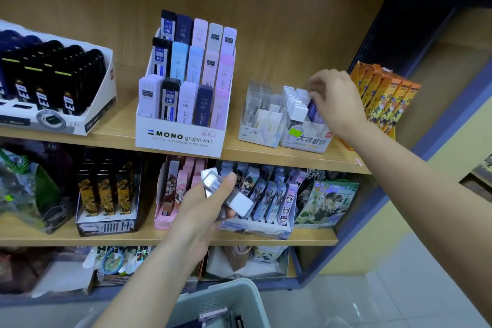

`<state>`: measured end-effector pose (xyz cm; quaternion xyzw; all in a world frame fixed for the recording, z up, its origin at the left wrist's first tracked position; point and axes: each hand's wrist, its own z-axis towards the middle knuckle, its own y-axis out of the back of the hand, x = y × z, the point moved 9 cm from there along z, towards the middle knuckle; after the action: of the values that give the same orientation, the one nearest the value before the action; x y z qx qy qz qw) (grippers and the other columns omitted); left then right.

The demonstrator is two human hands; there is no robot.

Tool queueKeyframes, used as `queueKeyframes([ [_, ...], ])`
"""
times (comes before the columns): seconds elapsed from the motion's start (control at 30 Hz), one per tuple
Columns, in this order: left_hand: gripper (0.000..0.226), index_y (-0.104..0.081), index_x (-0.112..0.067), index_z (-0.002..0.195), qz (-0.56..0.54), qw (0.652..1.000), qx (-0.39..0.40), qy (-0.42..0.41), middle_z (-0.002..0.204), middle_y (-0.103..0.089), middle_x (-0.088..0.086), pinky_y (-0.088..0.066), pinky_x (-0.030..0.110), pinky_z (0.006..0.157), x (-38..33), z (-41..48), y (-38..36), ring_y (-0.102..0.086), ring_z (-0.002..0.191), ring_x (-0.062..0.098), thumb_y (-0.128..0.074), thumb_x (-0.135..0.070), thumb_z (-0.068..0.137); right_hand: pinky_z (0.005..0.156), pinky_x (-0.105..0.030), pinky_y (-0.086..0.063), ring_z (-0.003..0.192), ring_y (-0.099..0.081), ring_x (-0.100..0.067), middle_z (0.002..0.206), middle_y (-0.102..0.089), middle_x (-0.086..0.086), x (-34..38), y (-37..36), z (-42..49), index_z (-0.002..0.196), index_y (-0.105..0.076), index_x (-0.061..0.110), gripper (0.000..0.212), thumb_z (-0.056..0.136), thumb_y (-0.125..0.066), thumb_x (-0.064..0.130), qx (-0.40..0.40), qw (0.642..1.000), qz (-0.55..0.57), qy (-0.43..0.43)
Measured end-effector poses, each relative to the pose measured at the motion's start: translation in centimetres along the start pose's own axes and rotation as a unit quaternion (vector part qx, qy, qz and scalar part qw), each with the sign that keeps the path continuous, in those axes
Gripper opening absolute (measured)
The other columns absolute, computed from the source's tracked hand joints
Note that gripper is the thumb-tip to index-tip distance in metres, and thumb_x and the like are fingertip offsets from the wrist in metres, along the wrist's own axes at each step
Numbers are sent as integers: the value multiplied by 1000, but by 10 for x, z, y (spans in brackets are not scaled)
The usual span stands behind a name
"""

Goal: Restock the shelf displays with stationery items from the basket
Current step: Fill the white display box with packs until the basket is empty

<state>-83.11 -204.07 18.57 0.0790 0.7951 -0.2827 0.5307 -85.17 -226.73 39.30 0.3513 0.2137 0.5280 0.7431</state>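
Lead cases (pixel 226 194), clear with white caps, are gripped in the left hand (pixel 202 210) before the lower shelf (pixel 239 241); the right hand (pixel 336 104) curls over purple cases (pixel 315 112) in a display box (pixel 306 138) at the upper shelf (pixel 266 157) front edge, grip unclear.
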Motion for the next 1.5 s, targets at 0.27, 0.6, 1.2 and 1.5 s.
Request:
queueKeyframes([
  [0.27, 22, -59, -14, 87, -42, 999, -10, -17, 70, -65, 1, -44, 28, 72, 0, 0, -1, -55, 53, 11, -63, -35, 86, 62, -13, -42, 68, -47, -1, 84, -50, 9, 75, -1, -132, 102, -43, 23, 12, 95, -51, 28, 131, 942, 296, -95],
  [0.6, 30, -57, -15, 99, 72, 992, 57, -91, 71, -55, 2, -42, 17, 55, -15, -17, -17, -48, 58, 10, -44, -42, 96, 62, -18, -55, 59, -65, -6, 79, -62, -4, 88, -37, -173, 90, -60, 12, 3, 91, -61, 14, 268, 795, 489, -240],
  [1.2, 9, -53, -14, 93, 198, 953, 55, -224, 72, -60, 0, -43, 32, 49, -30, -20, -5, -50, 56, 21, -46, -10, 97, 75, -29, -49, 73, -53, -5, 80, -56, 8, -19, 22, -10, 99, -53, 10, 19, 87, -66, 16, 49, 984, 165, -36],
  [1.5, 7, -51, -11, 93, 201, 953, 33, -223, 75, -58, 5, -48, 33, 54, -34, -15, -7, -56, 60, 16, -46, -8, 97, 79, -32, -39, 98, -48, -20, 96, -64, -4, -4, -15, 10, 99, -66, 15, 16, 85, -68, 22, 95, 994, 19, 49],
])
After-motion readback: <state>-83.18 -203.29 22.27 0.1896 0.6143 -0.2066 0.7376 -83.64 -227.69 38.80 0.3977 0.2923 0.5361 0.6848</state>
